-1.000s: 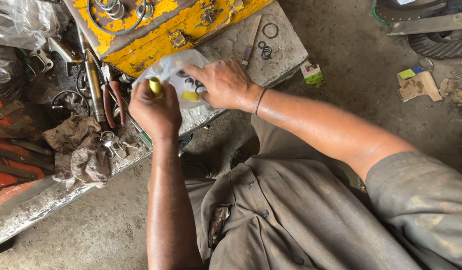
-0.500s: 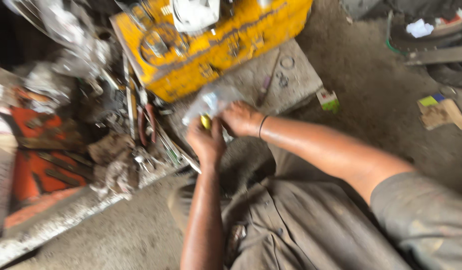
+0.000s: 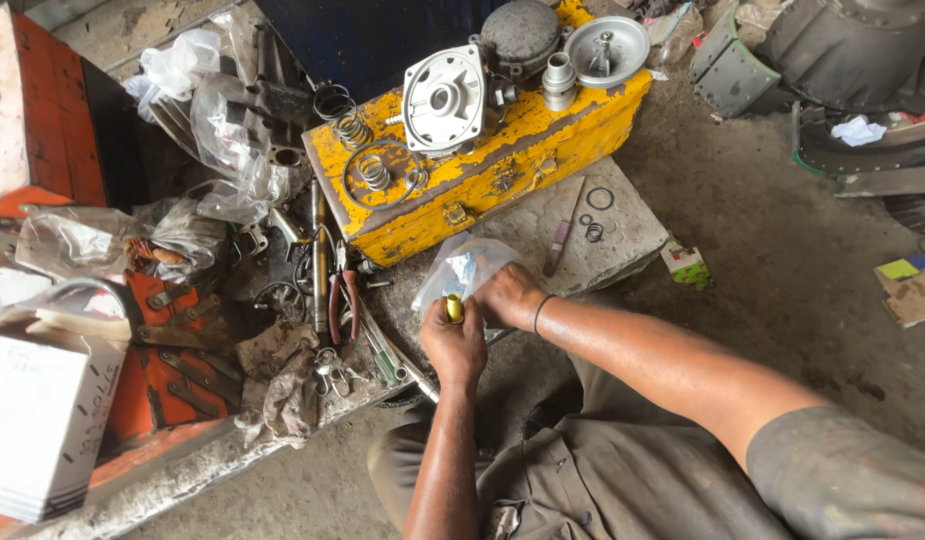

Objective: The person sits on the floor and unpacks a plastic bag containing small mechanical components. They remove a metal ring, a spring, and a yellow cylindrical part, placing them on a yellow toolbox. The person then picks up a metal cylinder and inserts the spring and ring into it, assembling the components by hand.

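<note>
My left hand pinches a small yellow metal cylinder, stiff, probably slick; my right hand grips a soft, crinkly clear plastic bag at its mouth

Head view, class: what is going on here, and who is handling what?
A person sits over a stone slab on a workshop floor. The left hand holds a small yellow cylinder upright. The right hand rests on a clear plastic bag right beside it. Behind them, a worn yellow toolbox carries springs, a grey housing and other metal parts. Pliers and loose tools lie to the left.
</note>
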